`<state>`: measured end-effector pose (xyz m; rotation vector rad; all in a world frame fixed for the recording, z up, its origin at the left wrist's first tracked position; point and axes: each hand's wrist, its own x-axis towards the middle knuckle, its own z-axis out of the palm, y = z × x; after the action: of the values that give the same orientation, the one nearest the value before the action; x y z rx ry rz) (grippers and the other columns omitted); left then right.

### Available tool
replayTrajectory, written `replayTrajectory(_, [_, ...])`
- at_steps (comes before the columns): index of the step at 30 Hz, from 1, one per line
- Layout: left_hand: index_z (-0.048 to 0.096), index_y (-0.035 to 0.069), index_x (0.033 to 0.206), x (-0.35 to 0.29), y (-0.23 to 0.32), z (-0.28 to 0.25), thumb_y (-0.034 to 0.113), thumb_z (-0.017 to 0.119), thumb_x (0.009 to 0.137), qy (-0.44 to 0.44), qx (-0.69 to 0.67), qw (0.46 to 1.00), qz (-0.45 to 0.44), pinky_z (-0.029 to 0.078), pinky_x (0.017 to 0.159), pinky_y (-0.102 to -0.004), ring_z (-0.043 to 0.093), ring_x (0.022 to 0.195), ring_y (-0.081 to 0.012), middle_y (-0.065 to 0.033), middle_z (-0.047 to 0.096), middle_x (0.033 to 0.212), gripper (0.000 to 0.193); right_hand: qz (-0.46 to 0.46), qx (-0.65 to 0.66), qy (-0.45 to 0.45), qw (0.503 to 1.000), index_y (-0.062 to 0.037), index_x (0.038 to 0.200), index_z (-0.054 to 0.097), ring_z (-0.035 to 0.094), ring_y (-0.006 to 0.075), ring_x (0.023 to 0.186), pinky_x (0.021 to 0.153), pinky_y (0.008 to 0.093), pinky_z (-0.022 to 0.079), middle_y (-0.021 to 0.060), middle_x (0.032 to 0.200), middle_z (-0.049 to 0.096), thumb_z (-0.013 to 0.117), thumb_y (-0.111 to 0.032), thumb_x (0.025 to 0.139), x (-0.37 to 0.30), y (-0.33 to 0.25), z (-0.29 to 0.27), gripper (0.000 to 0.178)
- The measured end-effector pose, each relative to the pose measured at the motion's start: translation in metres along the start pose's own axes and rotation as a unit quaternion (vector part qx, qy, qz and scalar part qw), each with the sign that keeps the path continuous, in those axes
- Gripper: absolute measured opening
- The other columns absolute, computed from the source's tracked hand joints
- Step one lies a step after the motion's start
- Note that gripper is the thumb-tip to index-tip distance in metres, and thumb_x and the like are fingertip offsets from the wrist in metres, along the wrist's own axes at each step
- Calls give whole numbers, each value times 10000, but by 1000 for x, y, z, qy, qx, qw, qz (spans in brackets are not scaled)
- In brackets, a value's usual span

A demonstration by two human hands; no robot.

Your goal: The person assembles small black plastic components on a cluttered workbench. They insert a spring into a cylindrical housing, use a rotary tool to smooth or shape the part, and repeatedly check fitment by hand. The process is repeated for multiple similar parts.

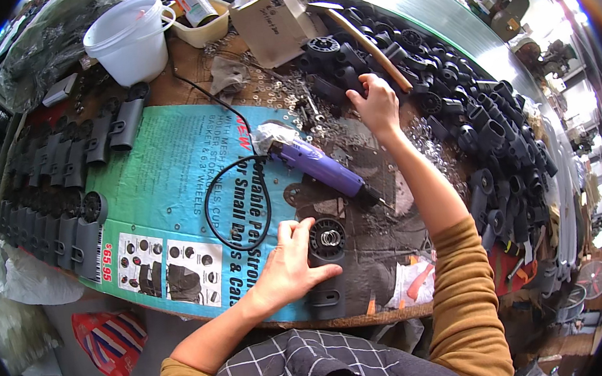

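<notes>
My left hand (pixel 290 267) grips a dark grey plastic part (pixel 327 295) lying flat near the table's front edge, fingers along its left side and thumb across its body. A metal coil spring (pixel 331 238) sits in the round, toothed end of that part. Farther off, my right hand (pixel 378 106) reaches to the edge of a heap of black plastic parts (pixel 487 123); its fingers are bent, the thumb held apart, and nothing shows in its grasp. Between the hands rests a purple electric screwdriver (pixel 324 167), its bit pointing right and toward me.
A hammer (pixel 367 44) lies across the heap. Small screws and metal bits (pixel 300 101) are scattered before it. Rows of finished-looking grey parts (pixel 87 227) line the left. A white bucket (pixel 129 45) stands behind them. A black cord (pixel 208 197) loops over the printed cardboard (pixel 162 172).
</notes>
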<state>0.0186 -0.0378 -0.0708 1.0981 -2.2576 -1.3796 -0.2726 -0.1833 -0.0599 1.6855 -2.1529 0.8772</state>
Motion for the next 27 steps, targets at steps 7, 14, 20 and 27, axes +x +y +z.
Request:
replayTrajectory(7, [470,-20,1354,9,6,-29,382,779,808,48,-108,993,10,514,764,-306,570,759,-150,-109,508,1054,745,136,214,-85,964,14,1142,620,685,231,879,793,344,540,135,999,699,631,-177,845,0,21,-21,354])
replayTrajectory(14, [536,-17,1300,41,22,-32,264,649,946,81,-387,916,70,519,857,-280,612,1004,-130,-91,646,1123,466,267,592,-269,711,30,1234,560,650,160,910,799,311,550,94,1078,652,605,-74,879,-121,-54,-140,373])
replayTrajectory(20, [599,-13,1214,18,31,-20,185,642,949,19,-357,930,83,511,798,-234,614,909,-85,-47,671,1039,334,-7,376,-296,878,-41,1213,572,587,211,1113,846,317,547,137,1320,502,700,78,766,-159,-83,-180,480])
replayTrajectory(27, [491,-31,1323,-3,3,-11,551,738,754,63,26,993,96,395,1022,-444,479,1182,-354,-201,518,1234,851,53,179,-224,957,-45,988,576,569,313,1113,1000,410,421,112,1235,632,789,-80,718,-203,-39,-169,345])
